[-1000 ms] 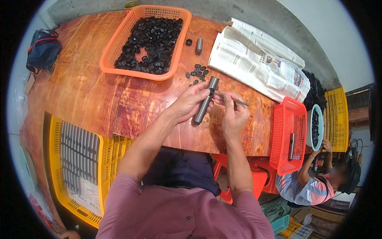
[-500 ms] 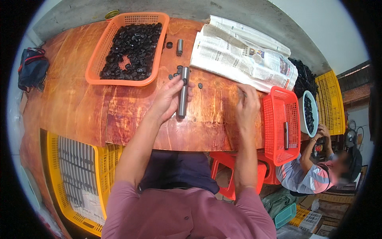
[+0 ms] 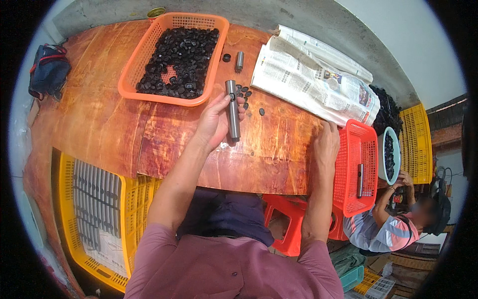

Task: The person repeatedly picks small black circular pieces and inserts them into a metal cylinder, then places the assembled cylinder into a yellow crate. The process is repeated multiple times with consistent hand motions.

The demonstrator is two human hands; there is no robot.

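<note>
Since half a second ago, your right hand [image 3: 326,143] has moved farther right, just beside the red basket [image 3: 350,167]; its fingers are bent, but you can't tell whether they pinch anything. Your left forearm slants inward, and the left hand [image 3: 213,122] grips the metal tube [image 3: 233,119] above the table [image 3: 271,159], thumb in front, fingers curled behind.

Soft, fairly bright light covers the table [image 3: 269,169], leaving pale glare on its glossy top and a shine along the metal tube [image 3: 233,117]. The wall [image 3: 301,15] bends with the lens, black fills the corners inside a bluish rim, and print on the newspaper [image 3: 298,74] looks soft
</note>
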